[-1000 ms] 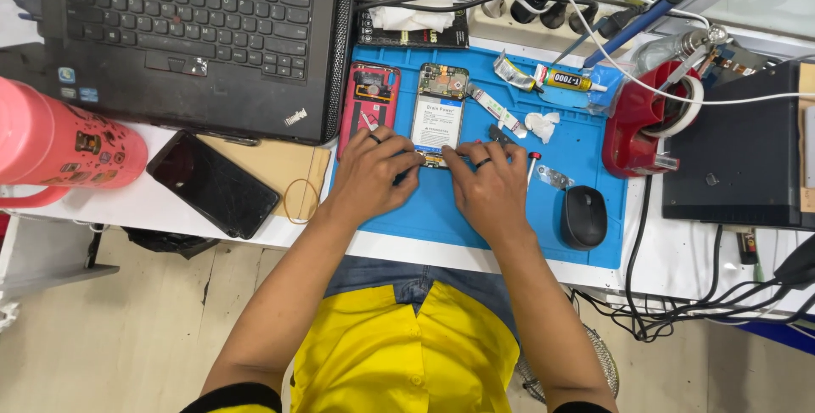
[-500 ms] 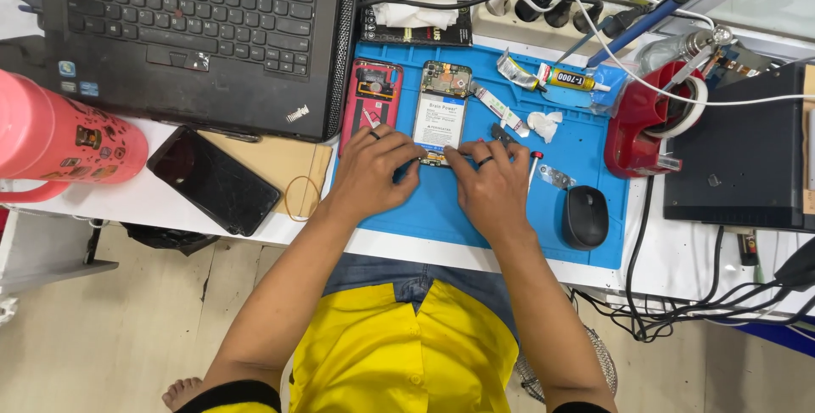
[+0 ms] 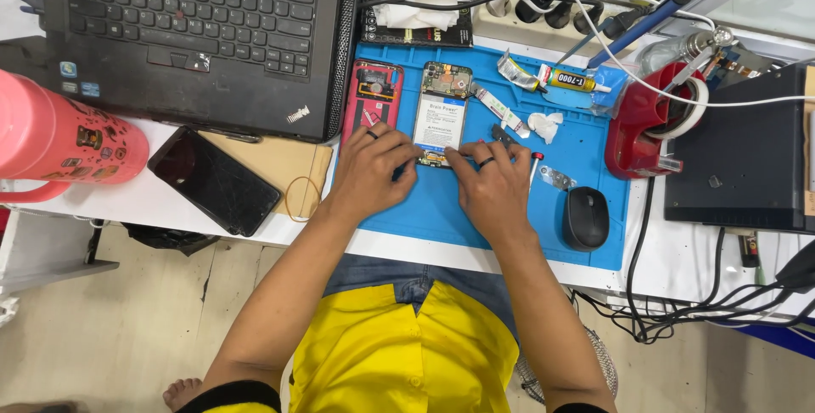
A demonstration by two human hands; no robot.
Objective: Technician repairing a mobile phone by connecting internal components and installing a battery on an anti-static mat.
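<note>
Head view, from left to right: a pink bottle [image 3: 59,146] lies at the table's left edge, with a black laptop [image 3: 187,31] behind it and a dark phone with a cracked screen [image 3: 214,180] just in front of the laptop. A rubber band [image 3: 299,198] rests on a brown board [image 3: 280,171] beside that phone. Next comes the blue mat [image 3: 441,209], where a red phone back cover [image 3: 372,99] lies just left of the opened phone [image 3: 443,112], whose white battery faces up. The left hand [image 3: 372,171] rests on the mat at the opened phone's lower left corner, fingers curled and touching its bottom edge; whether they pinch anything cannot be told. The right hand [image 3: 491,185], wearing a dark ring, presses its fingertips against the same bottom edge from the right, fingers close together. Further right lie a crumpled white wipe [image 3: 543,124], a glue tube [image 3: 570,82], a black mouse [image 3: 586,218] and a red tape holder [image 3: 641,129]. A black box [image 3: 739,158] sits at the far right.
</note>
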